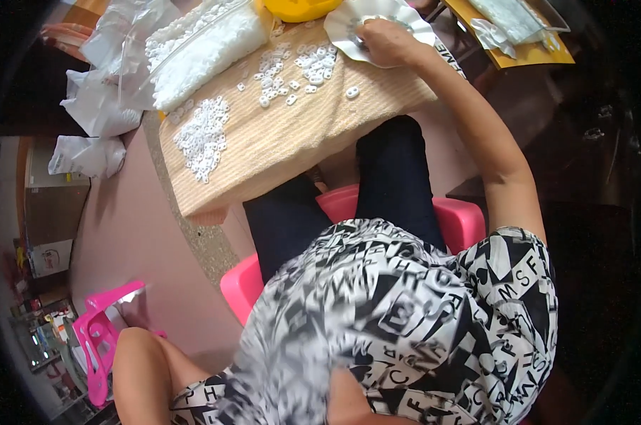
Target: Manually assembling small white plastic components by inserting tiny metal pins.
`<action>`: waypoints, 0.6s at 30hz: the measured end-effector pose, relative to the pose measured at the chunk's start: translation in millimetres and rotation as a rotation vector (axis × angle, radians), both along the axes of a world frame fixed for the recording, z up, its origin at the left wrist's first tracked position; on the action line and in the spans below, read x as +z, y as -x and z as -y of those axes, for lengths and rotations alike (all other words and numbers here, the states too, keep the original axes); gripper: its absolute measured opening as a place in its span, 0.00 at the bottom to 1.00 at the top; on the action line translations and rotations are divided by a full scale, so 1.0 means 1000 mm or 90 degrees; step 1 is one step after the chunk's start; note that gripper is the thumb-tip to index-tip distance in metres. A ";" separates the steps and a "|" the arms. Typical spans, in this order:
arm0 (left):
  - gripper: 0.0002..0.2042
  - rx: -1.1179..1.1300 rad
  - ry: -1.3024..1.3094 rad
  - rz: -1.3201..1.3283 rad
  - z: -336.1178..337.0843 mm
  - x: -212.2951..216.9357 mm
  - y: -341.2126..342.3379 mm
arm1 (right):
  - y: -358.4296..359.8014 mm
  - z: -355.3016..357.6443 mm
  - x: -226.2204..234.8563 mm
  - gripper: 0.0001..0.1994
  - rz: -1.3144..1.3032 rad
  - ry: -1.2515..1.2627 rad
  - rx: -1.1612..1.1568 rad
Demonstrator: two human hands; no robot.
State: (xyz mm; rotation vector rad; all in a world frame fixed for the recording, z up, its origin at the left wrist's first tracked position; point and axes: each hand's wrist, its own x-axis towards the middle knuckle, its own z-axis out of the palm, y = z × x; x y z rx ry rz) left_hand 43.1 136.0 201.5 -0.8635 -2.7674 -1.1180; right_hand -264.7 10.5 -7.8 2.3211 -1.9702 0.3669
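Note:
My right hand (390, 42) reaches into a white, wavy-rimmed dish (345, 35) at the far right of the cloth-covered table. Its fingers are curled down together at the dish's middle, and whatever they may hold is hidden. Small greyish pieces show around the fingertips, too small to name. Close to that hand, one white two-holed plastic piece (353, 92) lies apart on the cloth. My left arm (143, 368) is bent at the lower left; its hand is out of sight.
Similar white pieces lie in piles on the left (201, 138) and middle (315, 62) of the cloth (278, 149). A bulging clear bag (207, 64) of white pieces and a yellow bowl (301, 7) stand behind. White plastic bags (97, 106) are at left; pink chairs are below.

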 end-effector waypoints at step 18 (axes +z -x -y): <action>0.07 0.828 0.182 -0.047 0.179 -0.171 0.043 | 0.015 -0.007 0.002 0.03 0.107 0.142 -0.021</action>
